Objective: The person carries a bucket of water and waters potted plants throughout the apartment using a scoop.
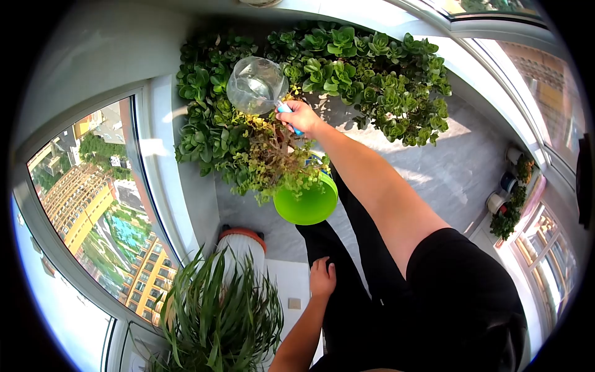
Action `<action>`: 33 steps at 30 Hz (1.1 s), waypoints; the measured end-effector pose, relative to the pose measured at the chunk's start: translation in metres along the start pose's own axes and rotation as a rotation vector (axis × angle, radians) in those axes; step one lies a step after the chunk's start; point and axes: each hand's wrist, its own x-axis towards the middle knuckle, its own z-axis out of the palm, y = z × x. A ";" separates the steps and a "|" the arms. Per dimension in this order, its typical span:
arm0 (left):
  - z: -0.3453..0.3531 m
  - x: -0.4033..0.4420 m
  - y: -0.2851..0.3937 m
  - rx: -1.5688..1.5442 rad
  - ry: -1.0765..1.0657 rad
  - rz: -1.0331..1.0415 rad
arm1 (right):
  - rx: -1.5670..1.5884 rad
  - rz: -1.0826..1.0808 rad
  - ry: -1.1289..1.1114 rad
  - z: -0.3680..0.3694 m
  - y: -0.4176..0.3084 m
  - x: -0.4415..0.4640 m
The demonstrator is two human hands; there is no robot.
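My right hand (pixel 299 119) is closed around the blue handle (pixel 285 108) of a clear plastic water dipper (pixel 257 85). The dipper's round bowl is held out over the leafy plants, and whether water is in it I cannot tell. Just below that hand are thin-stemmed plants with yellowish leaves (pixel 273 146). A bright green bucket (pixel 305 208) stands near my legs, partly covered by trailing foliage. My left hand (pixel 322 278) lies on my black trouser leg, holding nothing, with the thumb apart from the fingers.
Dense succulents (pixel 334 68) line the far wall and left side. A long-leaved plant (pixel 223 310) rises at lower left beside a white pot (pixel 243 248) with a red rim. Windows (pixel 93 204) flank both sides. Small potted plants (pixel 509 214) stand at right on the grey floor (pixel 427 177).
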 end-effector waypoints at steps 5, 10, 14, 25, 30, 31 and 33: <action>-0.010 0.006 0.009 -0.008 -0.008 0.000 | 0.009 0.044 -0.018 0.000 -0.004 -0.001; -0.014 0.009 0.013 0.005 -0.028 -0.010 | 0.010 0.069 -0.070 -0.003 -0.002 0.002; -0.014 0.010 0.014 0.010 -0.035 -0.023 | 0.013 0.083 -0.076 -0.006 0.000 0.007; -0.015 0.012 0.017 0.006 -0.043 -0.029 | 0.049 0.117 -0.126 -0.009 -0.002 0.007; -0.015 0.011 0.014 0.011 -0.036 -0.015 | 0.118 0.100 -0.148 -0.010 -0.002 0.006; -0.015 0.011 0.013 0.011 -0.036 -0.016 | 0.118 0.101 -0.149 -0.010 -0.002 0.006; -0.016 0.011 0.013 0.012 -0.030 -0.001 | 0.135 0.106 -0.159 -0.010 -0.004 0.004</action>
